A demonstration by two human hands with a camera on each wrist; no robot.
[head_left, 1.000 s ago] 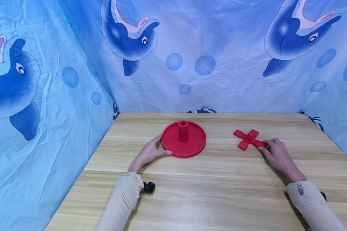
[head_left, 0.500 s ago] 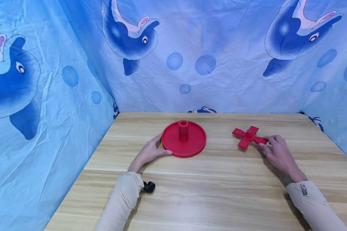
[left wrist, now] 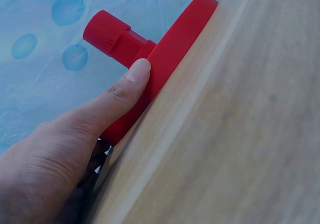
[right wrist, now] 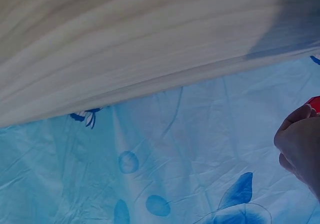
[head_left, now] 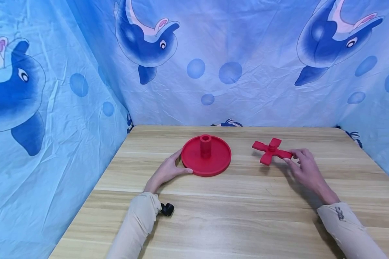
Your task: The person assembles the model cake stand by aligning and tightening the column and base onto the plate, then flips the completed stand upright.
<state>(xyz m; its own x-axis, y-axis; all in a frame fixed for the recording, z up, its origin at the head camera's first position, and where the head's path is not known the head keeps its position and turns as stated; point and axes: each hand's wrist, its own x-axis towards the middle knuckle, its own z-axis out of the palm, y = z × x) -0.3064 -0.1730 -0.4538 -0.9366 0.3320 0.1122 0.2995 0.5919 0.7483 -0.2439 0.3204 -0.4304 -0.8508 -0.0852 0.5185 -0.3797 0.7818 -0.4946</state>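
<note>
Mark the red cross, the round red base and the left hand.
red cross (head_left: 271,150): head view, central hub
round red base (head_left: 219,157): head view, flat face right of its upright post
left hand (head_left: 165,173): head view, back of the hand

I can't see the tip of one arm on the red four-armed cross (head_left: 271,150): the right hand (head_left: 306,171) covers it. The right wrist view crops that hand and leaves a mere red sliver of the cross. In the left wrist view the left hand's (left wrist: 70,139) fingers are hidden beyond its thumb, and the wood tabletop (left wrist: 260,114) blurs. The red round tray's (head_left: 194,167) upright tube (head_left: 205,148) hides some of its floor. The mark (head_left: 339,213) on the right sleeve (head_left: 347,226) is too small to read.
</note>
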